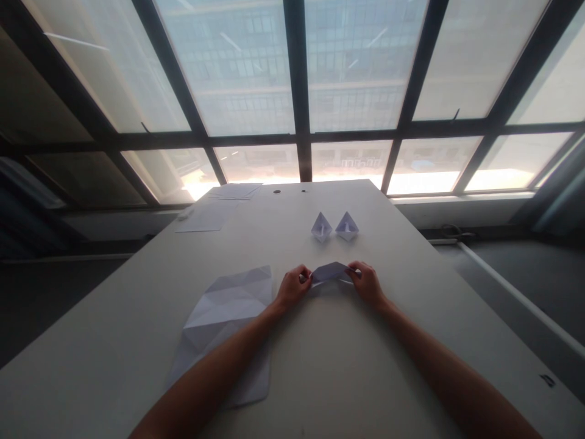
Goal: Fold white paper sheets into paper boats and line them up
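Folded paper piece (329,272): small, pale, partly folded, low over the desk (402,341) at centre. Its long axis runs left to right between the hands, with one end at each.
Left hand (292,288): fingers pinched shut on the left end.
Right hand (365,281): fingers pinched shut on the right end. Both hands equally near.
Two finished paper boats (334,227): side by side just beyond the held piece, apart from it.
Creased sheet (228,323): flat, partly under the left forearm.
Loose sheets (214,207): far left corner.
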`<state>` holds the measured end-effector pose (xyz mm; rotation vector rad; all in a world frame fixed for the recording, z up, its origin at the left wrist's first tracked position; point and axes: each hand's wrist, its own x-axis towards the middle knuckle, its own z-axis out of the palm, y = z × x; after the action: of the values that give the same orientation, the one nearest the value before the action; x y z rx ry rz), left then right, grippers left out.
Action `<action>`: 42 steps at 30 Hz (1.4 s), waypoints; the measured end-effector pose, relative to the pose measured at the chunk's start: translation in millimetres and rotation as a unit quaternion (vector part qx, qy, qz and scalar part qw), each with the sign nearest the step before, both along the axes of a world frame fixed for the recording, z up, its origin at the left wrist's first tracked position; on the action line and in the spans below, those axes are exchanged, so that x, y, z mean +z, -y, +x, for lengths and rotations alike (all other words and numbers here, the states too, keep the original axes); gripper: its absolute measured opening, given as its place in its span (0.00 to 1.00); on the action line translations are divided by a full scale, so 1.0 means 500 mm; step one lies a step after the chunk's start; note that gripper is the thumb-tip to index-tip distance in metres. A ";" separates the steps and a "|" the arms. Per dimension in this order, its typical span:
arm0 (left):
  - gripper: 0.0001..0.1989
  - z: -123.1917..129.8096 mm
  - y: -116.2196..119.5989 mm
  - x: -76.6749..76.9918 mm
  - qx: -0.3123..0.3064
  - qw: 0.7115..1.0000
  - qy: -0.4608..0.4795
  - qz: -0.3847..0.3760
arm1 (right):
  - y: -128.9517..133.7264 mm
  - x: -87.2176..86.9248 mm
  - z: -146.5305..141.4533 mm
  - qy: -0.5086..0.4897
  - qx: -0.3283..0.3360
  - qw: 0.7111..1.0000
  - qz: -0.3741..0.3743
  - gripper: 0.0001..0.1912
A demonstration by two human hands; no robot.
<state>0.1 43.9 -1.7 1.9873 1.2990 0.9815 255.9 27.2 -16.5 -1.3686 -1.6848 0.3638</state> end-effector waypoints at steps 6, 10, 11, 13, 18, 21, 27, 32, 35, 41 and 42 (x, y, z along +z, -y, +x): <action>0.06 -0.001 -0.002 0.003 -0.015 1.000 -0.009 -0.013 | -0.005 -0.007 0.000 -0.015 0.002 1.000 0.027 0.10; 0.11 0.002 0.002 0.011 -0.035 0.999 -0.013 0.025 | -0.007 -0.010 0.002 -0.020 0.001 0.999 0.033 0.09; 0.14 0.003 0.003 0.013 -0.044 0.998 -0.010 0.034 | -0.007 -0.011 0.003 -0.021 0.001 0.999 0.031 0.09; 0.18 0.005 0.005 0.016 -0.054 0.998 -0.002 0.042 | -0.008 -0.013 0.003 -0.021 0.000 0.999 0.029 0.09; 0.19 0.005 0.002 0.012 -0.023 0.999 -0.017 0.036 | -0.011 -0.019 0.004 -0.024 -0.004 0.999 0.026 0.09; 0.20 0.004 -0.002 0.008 0.002 0.998 -0.042 0.038 | -0.011 -0.020 0.005 -0.034 -0.008 0.999 0.022 0.09; 0.18 0.003 -0.002 0.006 -0.036 0.992 -0.081 0.085 | -0.011 -0.015 0.007 -0.035 -0.012 0.999 0.018 0.10; 0.20 0.000 0.002 0.005 -0.049 0.989 -0.088 0.107 | -0.012 -0.017 0.008 -0.042 -0.021 0.999 0.002 0.10; 0.09 0.000 0.001 0.005 -0.039 0.996 -0.045 0.063 | -0.013 -0.019 0.007 -0.049 -0.020 0.999 -0.011 0.11; 0.06 0.000 0.000 0.012 0.025 0.998 0.057 0.007 | -0.009 -0.016 0.005 -0.051 -0.002 0.999 -0.009 0.10; 0.07 0.000 -0.001 0.012 0.027 0.997 0.076 0.004 | -0.008 -0.015 0.005 -0.052 0.000 0.999 -0.010 0.11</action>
<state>0.1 44.6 4.2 1.8526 1.2720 1.1413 258.4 31.3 -23.9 -1.3423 -1.5991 0.4451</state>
